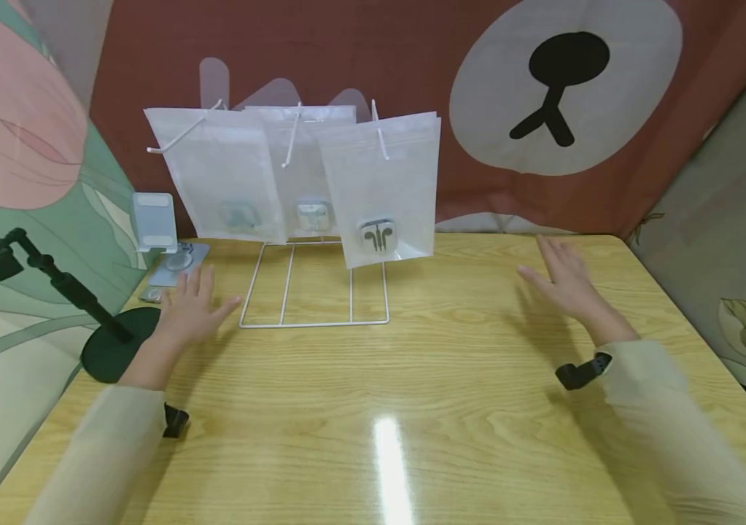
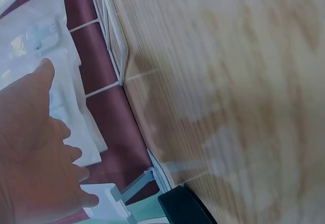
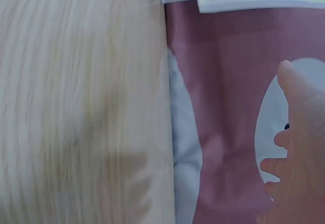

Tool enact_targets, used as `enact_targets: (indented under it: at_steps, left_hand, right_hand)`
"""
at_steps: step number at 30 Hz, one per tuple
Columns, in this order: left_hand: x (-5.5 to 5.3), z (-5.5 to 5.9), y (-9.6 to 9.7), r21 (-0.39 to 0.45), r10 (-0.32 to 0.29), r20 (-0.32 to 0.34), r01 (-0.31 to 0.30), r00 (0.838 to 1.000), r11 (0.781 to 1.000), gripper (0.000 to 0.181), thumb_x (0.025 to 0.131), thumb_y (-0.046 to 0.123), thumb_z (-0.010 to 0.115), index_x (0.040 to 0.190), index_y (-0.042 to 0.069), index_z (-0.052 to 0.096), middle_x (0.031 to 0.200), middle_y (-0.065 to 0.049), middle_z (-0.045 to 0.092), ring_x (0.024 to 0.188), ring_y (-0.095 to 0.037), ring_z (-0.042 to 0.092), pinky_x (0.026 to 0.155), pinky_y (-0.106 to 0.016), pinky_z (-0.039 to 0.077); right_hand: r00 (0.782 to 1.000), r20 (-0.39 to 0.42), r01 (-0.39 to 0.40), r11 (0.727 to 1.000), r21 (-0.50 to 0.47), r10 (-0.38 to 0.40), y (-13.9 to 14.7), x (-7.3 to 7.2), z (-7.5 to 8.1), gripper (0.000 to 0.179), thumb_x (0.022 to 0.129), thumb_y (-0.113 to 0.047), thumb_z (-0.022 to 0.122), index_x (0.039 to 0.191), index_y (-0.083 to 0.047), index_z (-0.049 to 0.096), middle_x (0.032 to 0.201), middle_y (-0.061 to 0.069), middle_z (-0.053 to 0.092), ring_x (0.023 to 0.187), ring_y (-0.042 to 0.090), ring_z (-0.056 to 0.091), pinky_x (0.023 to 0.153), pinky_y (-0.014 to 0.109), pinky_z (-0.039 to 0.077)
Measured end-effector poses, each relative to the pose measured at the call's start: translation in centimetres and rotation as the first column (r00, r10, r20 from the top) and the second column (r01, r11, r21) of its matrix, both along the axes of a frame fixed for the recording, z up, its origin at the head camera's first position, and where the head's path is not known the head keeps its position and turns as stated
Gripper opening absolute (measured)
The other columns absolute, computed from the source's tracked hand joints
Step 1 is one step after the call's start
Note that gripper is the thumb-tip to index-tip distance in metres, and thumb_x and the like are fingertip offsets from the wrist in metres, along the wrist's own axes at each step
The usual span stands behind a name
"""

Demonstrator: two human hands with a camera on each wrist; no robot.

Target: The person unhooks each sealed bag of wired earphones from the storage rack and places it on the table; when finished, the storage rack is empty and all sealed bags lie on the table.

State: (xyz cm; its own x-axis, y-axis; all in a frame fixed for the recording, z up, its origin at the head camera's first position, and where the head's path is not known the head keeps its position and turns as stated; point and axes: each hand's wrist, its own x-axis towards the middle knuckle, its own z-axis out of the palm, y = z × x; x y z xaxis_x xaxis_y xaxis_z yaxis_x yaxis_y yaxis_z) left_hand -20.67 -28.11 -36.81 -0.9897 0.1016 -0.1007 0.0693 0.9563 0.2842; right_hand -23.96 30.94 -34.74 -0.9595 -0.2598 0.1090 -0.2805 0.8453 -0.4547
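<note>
Two free hands are spreading out on either side of the hanging bags.
In the head view, three translucent white plastic bags (image 1: pixel 300 171) are hanging at eleven o'clock from a white wire rack (image 1: pixel 313 324) on the pale wood-grain bench (image 1: pixel 478 408); the bare left hand (image 1: pixel 185 313) is hovering around nine o'clock, the bare right hand (image 1: pixel 569 288) around three, both relaxed and holding nothing. The step in hand looks like a pause between handlings; a next move on a bag would probably call for reaching inward and pinching its top edge by the hook. In the left wrist view, the left hand is lying at eight o'clock, bags showing at ten. In the right wrist view, the right hand is showing at four o'clock, fingers loose, one bag's edge at one.
</note>
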Motion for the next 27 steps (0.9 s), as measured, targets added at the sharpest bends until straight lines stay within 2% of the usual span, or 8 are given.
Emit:
enact_targets:
  at_steps: [4,8,14,21,27]
  left_hand:
    - [-0.1,0.0,0.4,-0.006,-0.024,-0.023,0.024,0.999,1.0,0.091,0.092,0.062,0.03,0.145,-0.002,-0.009,0.146,-0.029,-0.013,0.13,-0.045,-0.018,0.096,-0.069,-0.01]
    - [-0.2,-0.2,0.7,-0.007,-0.062,-0.056,0.061,0.997,0.998,0.089,0.094,0.057,0.034,0.145,-0.004,-0.005,0.147,-0.031,-0.007,0.132,-0.047,-0.011,0.098,-0.069,-0.004]
    - [-0.7,-1.0,1.0,-0.009,-0.137,-0.105,0.137,0.985,0.991,0.083,0.096,0.046,0.042,0.143,-0.01,0.004,0.145,-0.034,0.005,0.132,-0.048,0.003,0.099,-0.067,0.007]
    - [-0.9,-1.5,1.6,-0.015,-0.19,-0.066,0.189,0.98,0.982,0.082,0.096,0.047,0.041,0.144,-0.007,0.004,0.147,-0.031,0.005,0.133,-0.046,0.002,0.101,-0.065,0.007]
    - [-0.8,-1.8,2.0,0.025,-0.235,-0.034,0.235,0.972,0.972,0.079,0.096,0.044,0.042,0.143,-0.01,0.009,0.146,-0.032,0.006,0.132,-0.047,0.005,0.102,-0.065,0.006]
  right_hand:
    - [0.999,-0.025,-0.047,0.997,-0.064,0.046,-1.1,-0.1,0.5,0.076,0.097,-0.041,0.043,0.147,-0.002,0.0,0.149,0.027,0.003,0.135,0.04,-0.006,0.103,0.061,-0.003]
    - [0.994,-0.059,-0.095,0.985,-0.145,0.088,-2.3,-0.6,0.7,0.074,0.097,-0.036,0.046,0.147,-0.002,0.004,0.15,0.022,0.006,0.136,0.036,0.002,0.107,0.056,0.005]
    - [0.992,-0.03,-0.123,0.969,-0.217,0.119,-4.9,-1.3,0.9,0.07,0.097,-0.038,0.045,0.149,-0.011,0.008,0.149,0.02,0.018,0.135,0.036,0.015,0.104,0.057,0.017]
    - [0.982,-0.081,-0.189,0.934,-0.304,0.172,-8.5,-2.1,0.9,0.061,0.097,-0.034,0.046,0.146,-0.005,0.023,0.141,0.021,0.034,0.13,0.033,0.029,0.102,0.051,0.029]
    - [0.982,-0.069,-0.187,0.891,-0.414,0.174,-11.2,-3.3,1.2,0.06,0.095,-0.037,0.048,0.145,-0.009,0.028,0.139,0.016,0.038,0.128,0.028,0.033,0.098,0.046,0.036]
